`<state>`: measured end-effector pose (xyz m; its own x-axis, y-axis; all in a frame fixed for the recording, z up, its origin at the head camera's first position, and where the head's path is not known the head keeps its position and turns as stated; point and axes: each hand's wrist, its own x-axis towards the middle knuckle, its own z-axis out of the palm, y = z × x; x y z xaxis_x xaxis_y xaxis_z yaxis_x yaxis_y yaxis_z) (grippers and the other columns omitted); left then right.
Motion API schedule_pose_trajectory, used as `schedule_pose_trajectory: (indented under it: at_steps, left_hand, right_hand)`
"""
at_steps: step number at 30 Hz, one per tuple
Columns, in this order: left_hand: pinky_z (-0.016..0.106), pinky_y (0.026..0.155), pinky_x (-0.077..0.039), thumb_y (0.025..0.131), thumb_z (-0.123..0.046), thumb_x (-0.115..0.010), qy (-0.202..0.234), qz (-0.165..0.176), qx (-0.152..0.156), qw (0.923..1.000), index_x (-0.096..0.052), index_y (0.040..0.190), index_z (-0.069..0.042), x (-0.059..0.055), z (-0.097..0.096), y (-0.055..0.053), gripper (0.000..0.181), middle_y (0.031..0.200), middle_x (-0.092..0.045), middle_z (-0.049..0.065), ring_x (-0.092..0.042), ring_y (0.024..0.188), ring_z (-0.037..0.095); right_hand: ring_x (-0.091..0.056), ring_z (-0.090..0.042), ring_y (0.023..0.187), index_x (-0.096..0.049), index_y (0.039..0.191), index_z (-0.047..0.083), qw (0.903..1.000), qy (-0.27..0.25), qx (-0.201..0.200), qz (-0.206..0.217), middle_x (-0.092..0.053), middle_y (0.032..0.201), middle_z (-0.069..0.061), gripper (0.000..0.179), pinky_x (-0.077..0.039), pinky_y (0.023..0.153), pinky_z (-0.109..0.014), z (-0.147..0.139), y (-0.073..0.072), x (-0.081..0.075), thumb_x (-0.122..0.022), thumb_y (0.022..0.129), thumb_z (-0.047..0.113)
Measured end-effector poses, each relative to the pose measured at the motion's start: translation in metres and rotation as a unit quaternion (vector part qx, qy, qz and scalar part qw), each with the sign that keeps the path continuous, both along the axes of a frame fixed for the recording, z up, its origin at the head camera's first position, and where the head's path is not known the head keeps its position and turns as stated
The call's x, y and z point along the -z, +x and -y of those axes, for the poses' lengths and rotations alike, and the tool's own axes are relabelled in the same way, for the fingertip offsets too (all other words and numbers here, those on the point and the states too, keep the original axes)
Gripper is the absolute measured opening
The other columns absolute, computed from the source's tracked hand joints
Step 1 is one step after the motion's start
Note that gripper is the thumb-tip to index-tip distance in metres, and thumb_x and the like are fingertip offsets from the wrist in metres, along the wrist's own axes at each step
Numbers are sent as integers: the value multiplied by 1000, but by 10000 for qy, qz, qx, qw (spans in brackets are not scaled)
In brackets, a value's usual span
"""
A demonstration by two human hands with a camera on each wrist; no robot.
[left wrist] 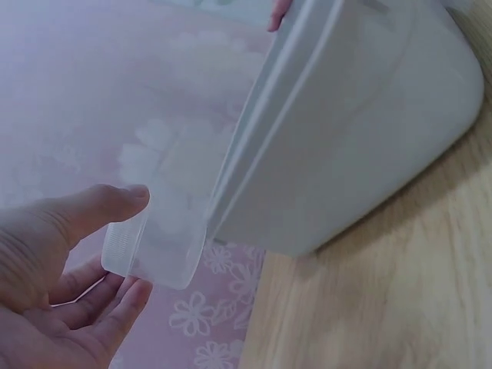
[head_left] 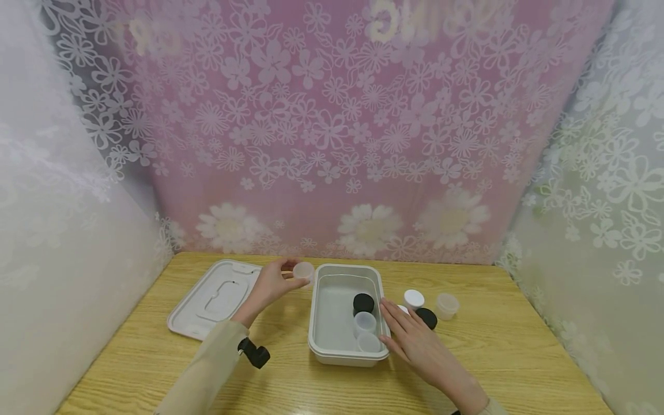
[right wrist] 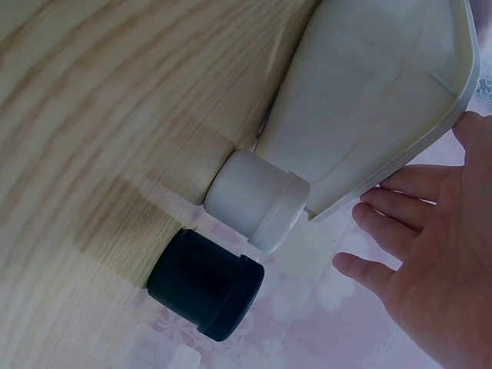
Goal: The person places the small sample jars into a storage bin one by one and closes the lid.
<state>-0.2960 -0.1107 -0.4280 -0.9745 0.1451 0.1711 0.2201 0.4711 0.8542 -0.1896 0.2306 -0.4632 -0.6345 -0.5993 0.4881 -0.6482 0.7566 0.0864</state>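
Observation:
My left hand (head_left: 271,286) pinches a small translucent plastic jar (head_left: 303,271) between thumb and fingers, beside the far left rim of a pale grey plastic box (head_left: 334,300). In the left wrist view, the same jar (left wrist: 169,250) has a ribbed band on the side toward the palm. Inside the box, along its right side, stand a black-lidded jar (head_left: 363,303) and two translucent jars (head_left: 365,323). My right hand (head_left: 417,349) has its fingers extended, their tips at the box's right rim (right wrist: 415,163), with nothing in the grasp.
Right of the box stand a white jar (head_left: 414,298), a black jar (head_left: 426,319) and a translucent jar (head_left: 448,306). Another white jar (right wrist: 250,196) sits against the box, partly hidden by my right hand in the head view. A flat pale lid (head_left: 207,300) lies left.

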Motion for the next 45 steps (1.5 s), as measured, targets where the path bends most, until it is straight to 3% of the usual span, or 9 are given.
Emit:
schedule_pose_trajectory:
  at_steps: [11, 22, 34, 45]
  left_hand:
    - [38, 94, -58, 84, -17, -85, 152, -190, 283, 9993, -66, 127, -3, -22, -24, -1, 49, 120, -68, 13, -65, 113, 31]
    - [38, 95, -57, 84, -15, -85, 165, -279, 626, 9975, -66, 126, -3, -29, -50, -6, 48, 121, -67, 14, -65, 114, 31]
    - [40, 94, -58, 84, -13, -84, 27, -252, 822, 9963, -66, 122, -2, -17, -71, -17, 43, 120, -68, 16, -66, 111, 34]
    - [42, 89, -58, 79, -13, -88, -715, -156, 666, 9951, -67, 116, -3, -9, -90, -21, 44, 114, -69, 14, -67, 106, 31]
  right_hand:
    - [-52, -31, 135, -51, 145, -5, 9999, 12, 50, 112, -51, 151, -17, 62, 10, 122, -19, 0, 0, -1, -58, 103, 40]
    - [-51, -31, 137, -50, 146, -4, 9997, 22, 74, 245, -50, 152, -17, 63, 11, 121, -19, 0, 0, -1, -61, 101, 38]
    - [-52, -32, 135, -51, 145, -5, 9998, 16, 58, 189, -50, 151, -17, 62, 11, 121, -19, 0, 1, -1, -61, 102, 38]
    - [-52, -31, 136, -51, 145, -4, 9999, 68, 82, 121, -51, 151, -16, 62, 11, 122, -19, 0, 1, -1, -61, 101, 38]
